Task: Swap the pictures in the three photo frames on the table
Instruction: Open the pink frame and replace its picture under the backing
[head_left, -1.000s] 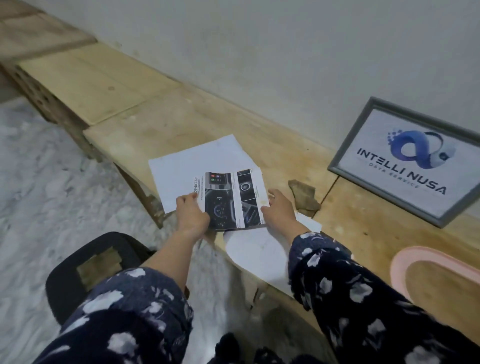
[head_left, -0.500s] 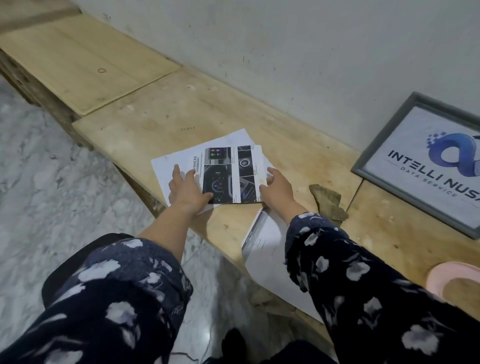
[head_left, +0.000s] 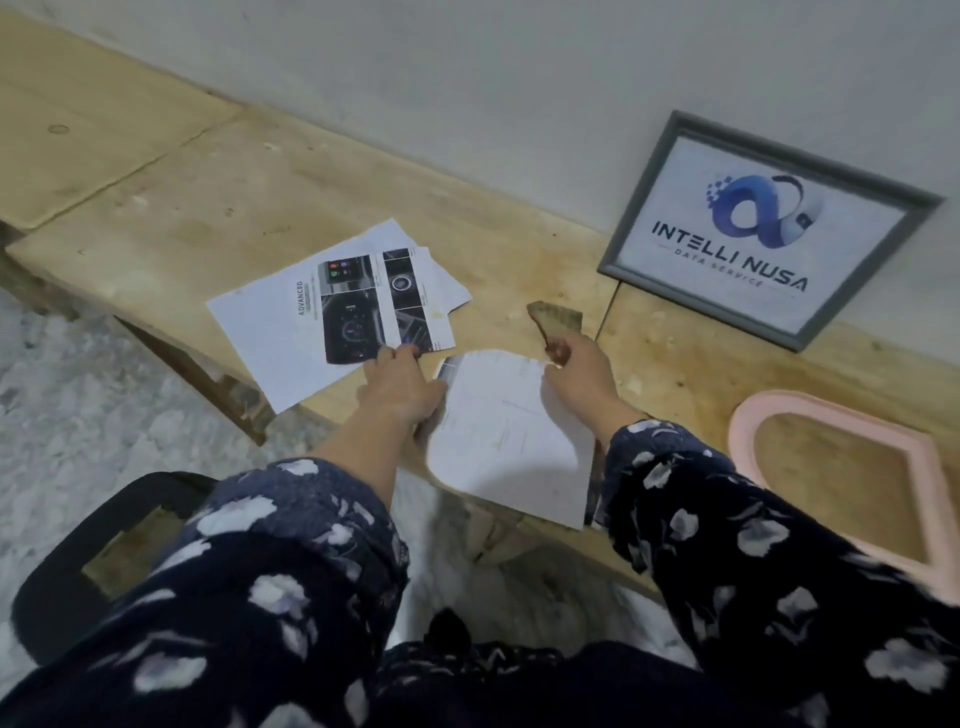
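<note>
Grey frame (head_left: 769, 228): leans against the wall at the back of the wooden table (head_left: 218, 208); it holds a print reading "INTELLI NUSA DATA SERVICE" with a blue logo.
Pink frame (head_left: 919, 467): lies flat at the right end of the table, heart-shaped; bare wood shows through its opening, no picture inside.
Dashboard picture (head_left: 363, 306): lies loose on a white sheet (head_left: 249, 332) and overlaps another sheet behind it; the stack reaches the table's front edge.
Blank sheet (head_left: 504, 426): a white page, plain side up, overhangs the front edge between the two hands.
Left hand (head_left: 400, 389): grips the blank sheet's left edge, fingers curled over it, fingertips just beside the dashboard picture's near corner.
Right hand (head_left: 576, 374): holds the blank sheet's upper right corner, next to a brown scrap (head_left: 553, 322); whether it touches the scrap cannot be told.
Change: half a second ago both hands rested on the dashboard picture; now they have left it and taken up the blank sheet.
</note>
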